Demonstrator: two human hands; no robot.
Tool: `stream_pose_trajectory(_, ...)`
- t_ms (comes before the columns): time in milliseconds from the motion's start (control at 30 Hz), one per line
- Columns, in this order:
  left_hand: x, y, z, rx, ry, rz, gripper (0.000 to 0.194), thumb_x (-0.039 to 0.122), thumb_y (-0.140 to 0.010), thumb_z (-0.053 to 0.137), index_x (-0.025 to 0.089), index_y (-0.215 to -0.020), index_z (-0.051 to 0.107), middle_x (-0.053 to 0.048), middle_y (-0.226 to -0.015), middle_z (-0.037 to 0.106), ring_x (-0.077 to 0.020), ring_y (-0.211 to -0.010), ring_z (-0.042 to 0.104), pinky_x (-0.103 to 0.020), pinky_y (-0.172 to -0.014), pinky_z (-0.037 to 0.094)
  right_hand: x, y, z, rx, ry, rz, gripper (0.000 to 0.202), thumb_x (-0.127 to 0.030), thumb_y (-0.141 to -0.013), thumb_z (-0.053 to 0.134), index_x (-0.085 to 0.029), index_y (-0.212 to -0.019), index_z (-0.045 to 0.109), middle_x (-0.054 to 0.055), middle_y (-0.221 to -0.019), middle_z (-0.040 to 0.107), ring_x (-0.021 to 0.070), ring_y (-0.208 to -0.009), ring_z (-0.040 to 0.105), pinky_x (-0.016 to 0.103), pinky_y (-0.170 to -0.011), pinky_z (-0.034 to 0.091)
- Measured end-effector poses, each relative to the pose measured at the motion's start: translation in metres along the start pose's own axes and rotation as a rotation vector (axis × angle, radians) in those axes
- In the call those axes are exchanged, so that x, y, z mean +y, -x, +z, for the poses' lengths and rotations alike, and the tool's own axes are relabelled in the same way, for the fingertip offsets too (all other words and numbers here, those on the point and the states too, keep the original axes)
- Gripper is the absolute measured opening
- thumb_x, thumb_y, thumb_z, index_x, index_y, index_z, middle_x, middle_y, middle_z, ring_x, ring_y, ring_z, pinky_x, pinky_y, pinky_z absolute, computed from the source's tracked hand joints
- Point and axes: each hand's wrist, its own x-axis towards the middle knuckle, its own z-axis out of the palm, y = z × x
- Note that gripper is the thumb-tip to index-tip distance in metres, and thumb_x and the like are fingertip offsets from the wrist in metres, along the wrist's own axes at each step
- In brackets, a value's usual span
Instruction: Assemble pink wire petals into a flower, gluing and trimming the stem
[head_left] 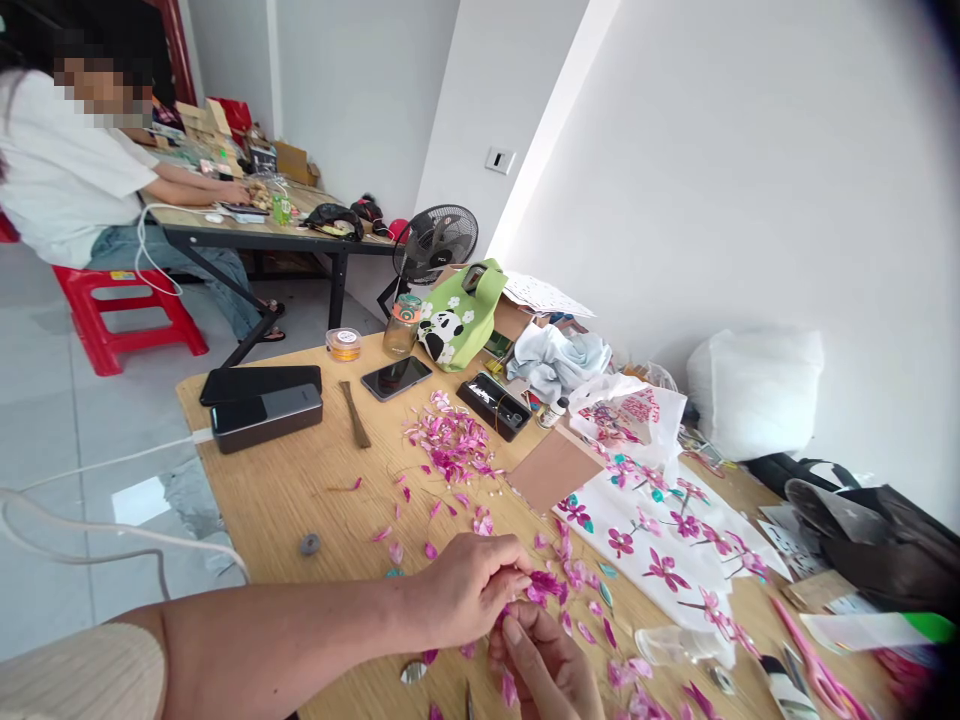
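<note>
Near the front of the wooden table, my left hand (471,588) reaches in from the left with thumb and forefinger pinched on a magenta petal flower (546,588). Just below it, my right hand (551,662) is closed too, its thumb and finger pressed together at the flower's lower side. The two hands almost touch, and the exact grip between the fingertips is partly hidden. Loose pink petals (581,575) lie around both hands. Beyond them is a heap of magenta petals (450,440). Finished-looking pink flowers (664,570) rest on a white sheet to the right.
Pink scissors (814,655) lie at the right. Farther back are a phone (396,378), a black case (493,405), a green panda bag (463,320), a jar (403,325) and a power bank (266,418). A co-worker (82,170) sits at another table by a fan (442,240).
</note>
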Motion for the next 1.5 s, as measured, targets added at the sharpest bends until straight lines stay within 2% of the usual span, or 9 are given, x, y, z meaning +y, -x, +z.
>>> stream_pose_trajectory(67, 0.0007, -0.0002, -0.0007, 0.006, -0.008, -0.005, 0.014, 0.017, -0.086, 0.046, 0.019, -0.073, 0.050, 0.007, -0.056, 0.039, -0.0084, -0.051, 0.035, -0.019, -0.052, 0.028, 0.0002, 0.0018, 0.0019, 0.011, -0.013, -0.012, 0.036, -0.053, -0.067, 0.073, -0.017, -0.069, 0.068, 0.004, -0.061, 0.055, 0.0135, -0.056, 0.046, 0.025, -0.054, 0.036)
stream_pose_trajectory(233, 0.0041, 0.0000, -0.0022, 0.002, 0.006, 0.002, 0.015, 0.015, -0.085, 0.046, 0.018, -0.071, 0.050, 0.007, -0.054, 0.037, -0.0081, -0.049, 0.033, -0.019, -0.050, 0.027, 0.0026, 0.0026, 0.0024, 0.049, -0.026, -0.023, 0.037, -0.054, -0.070, 0.069, -0.019, -0.064, 0.064, 0.002, -0.057, 0.050, 0.0133, -0.053, 0.042, 0.025, -0.050, 0.034)
stream_pose_trajectory(433, 0.0053, 0.0017, -0.0005, 0.005, -0.025, 0.014, 0.013, 0.012, -0.084, 0.047, 0.018, -0.073, 0.053, 0.006, -0.057, 0.041, -0.0087, -0.052, 0.038, -0.019, -0.053, 0.029, 0.0089, -0.0033, -0.0049, -0.015, 0.107, -0.061, 0.038, -0.054, -0.075, 0.065, -0.017, -0.066, 0.064, 0.002, -0.059, 0.051, 0.0127, -0.055, 0.043, 0.024, -0.053, 0.037)
stream_pose_trajectory(633, 0.0016, 0.0001, 0.0015, 0.021, -0.050, -0.013, 0.014, 0.011, -0.083, 0.047, 0.018, -0.073, 0.054, 0.006, -0.058, 0.043, -0.0089, -0.054, 0.041, -0.019, -0.054, 0.030, 0.0083, 0.0008, -0.0014, 0.073, 0.260, -0.117, 0.035, -0.051, -0.079, 0.061, -0.017, -0.073, 0.063, 0.003, -0.066, 0.056, 0.0146, -0.061, 0.047, 0.023, -0.056, 0.040)
stream_pose_trajectory(733, -0.0008, 0.0001, 0.0024, 0.024, -0.061, -0.046, 0.014, 0.010, -0.083, 0.046, 0.018, -0.074, 0.053, 0.005, -0.058, 0.045, -0.0092, -0.054, 0.042, -0.020, -0.054, 0.030, 0.0074, -0.0003, 0.0007, 0.089, 0.300, -0.147, 0.036, -0.052, -0.079, 0.061, -0.017, -0.069, 0.062, 0.003, -0.064, 0.056, 0.0152, -0.059, 0.047, 0.023, -0.055, 0.040)
stream_pose_trajectory(933, -0.0013, 0.0004, 0.0033, 0.030, -0.082, -0.058, 0.014, 0.009, -0.082, 0.046, 0.018, -0.073, 0.053, 0.005, -0.059, 0.045, -0.0096, -0.055, 0.042, -0.020, -0.055, 0.030, 0.0037, -0.0012, 0.0026, 0.057, 0.249, -0.160, 0.034, -0.050, -0.079, 0.060, -0.017, -0.079, 0.065, 0.004, -0.067, 0.058, 0.0162, -0.063, 0.051, 0.023, -0.057, 0.042)
stream_pose_trajectory(1100, -0.0006, 0.0009, 0.0040, 0.020, -0.094, -0.060, 0.014, 0.009, -0.082, 0.047, 0.017, -0.075, 0.055, 0.005, -0.060, 0.048, -0.0099, -0.057, 0.043, -0.020, -0.056, 0.032, 0.0054, -0.0010, 0.0029, 0.109, 0.260, -0.148, 0.037, -0.053, -0.076, 0.063, -0.017, -0.067, 0.061, 0.002, -0.062, 0.055, 0.0153, -0.058, 0.050, 0.023, -0.053, 0.041)
stream_pose_trajectory(1233, -0.0014, 0.0011, 0.0049, 0.013, -0.102, -0.053, 0.014, 0.009, -0.082, 0.048, 0.017, -0.075, 0.057, 0.004, -0.059, 0.050, -0.0102, -0.055, 0.043, -0.020, -0.055, 0.032, 0.0093, -0.0030, 0.0019, 0.154, 0.323, -0.156, 0.037, -0.053, -0.076, 0.062, -0.017, -0.067, 0.061, 0.003, -0.063, 0.057, 0.0161, -0.060, 0.050, 0.024, -0.055, 0.041)
stream_pose_trajectory(1500, -0.0003, 0.0002, 0.0040, 0.025, -0.115, -0.087, 0.015, 0.011, -0.083, 0.045, 0.018, -0.075, 0.057, 0.004, -0.059, 0.050, -0.0109, -0.055, 0.045, -0.020, -0.054, 0.032, 0.0047, -0.0018, 0.0034, 0.080, 0.166, -0.126, 0.035, -0.052, -0.076, 0.065, -0.017, -0.072, 0.064, 0.001, -0.060, 0.053, 0.0135, -0.055, 0.045, 0.023, -0.053, 0.038)
